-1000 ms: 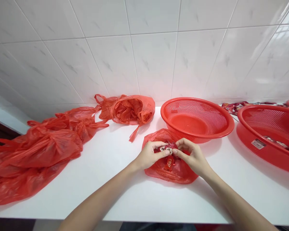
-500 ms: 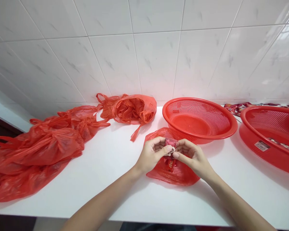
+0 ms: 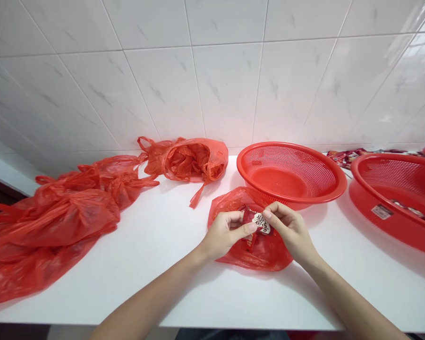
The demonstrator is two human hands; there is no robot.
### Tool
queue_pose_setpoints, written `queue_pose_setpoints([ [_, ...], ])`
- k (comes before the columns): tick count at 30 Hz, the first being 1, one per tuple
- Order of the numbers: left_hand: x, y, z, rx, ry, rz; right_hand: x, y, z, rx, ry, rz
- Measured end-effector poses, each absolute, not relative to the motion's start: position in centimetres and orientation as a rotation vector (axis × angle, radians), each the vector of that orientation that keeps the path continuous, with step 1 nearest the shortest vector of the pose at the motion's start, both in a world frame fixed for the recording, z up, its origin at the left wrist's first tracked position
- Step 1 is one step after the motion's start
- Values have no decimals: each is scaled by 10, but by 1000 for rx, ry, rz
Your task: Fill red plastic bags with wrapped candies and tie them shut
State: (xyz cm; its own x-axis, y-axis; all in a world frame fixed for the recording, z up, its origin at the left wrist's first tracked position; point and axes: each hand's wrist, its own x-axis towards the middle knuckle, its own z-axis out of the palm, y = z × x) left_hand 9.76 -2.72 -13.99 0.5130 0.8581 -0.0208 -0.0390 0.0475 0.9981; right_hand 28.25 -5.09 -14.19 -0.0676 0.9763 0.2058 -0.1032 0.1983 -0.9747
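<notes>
A small cream tag with dark characters (image 3: 262,224) is pinched between my two hands. My left hand (image 3: 226,233) has thumb and fingers closed on its left edge, beside a dark red packet with a small chain. My right hand (image 3: 289,226) pinches the tag's upper right edge. Beneath both hands lies an opened red plastic bag (image 3: 269,255) on the white table. Inside it, under the tag, is a red packet with gold print (image 3: 250,242), partly covered by my left fingers.
A red mesh basket (image 3: 292,172) stands behind the bag, and a larger one (image 3: 370,189) with packets is at right. Crumpled red bags (image 3: 67,217) cover the left side; another bag (image 3: 216,158) lies near the tiled wall. More packets lie behind the baskets.
The tag has turned so that its characters face up more fully, with my fingers now at its edges. My right hand has shifted slightly up and right. The view has moved slightly.
</notes>
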Motion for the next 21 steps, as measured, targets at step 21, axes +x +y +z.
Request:
queue_pose_setpoints([
  [21, 97, -29, -132, 1374, 639, 838, 281, -53, -138, -869, -1440, 1212],
])
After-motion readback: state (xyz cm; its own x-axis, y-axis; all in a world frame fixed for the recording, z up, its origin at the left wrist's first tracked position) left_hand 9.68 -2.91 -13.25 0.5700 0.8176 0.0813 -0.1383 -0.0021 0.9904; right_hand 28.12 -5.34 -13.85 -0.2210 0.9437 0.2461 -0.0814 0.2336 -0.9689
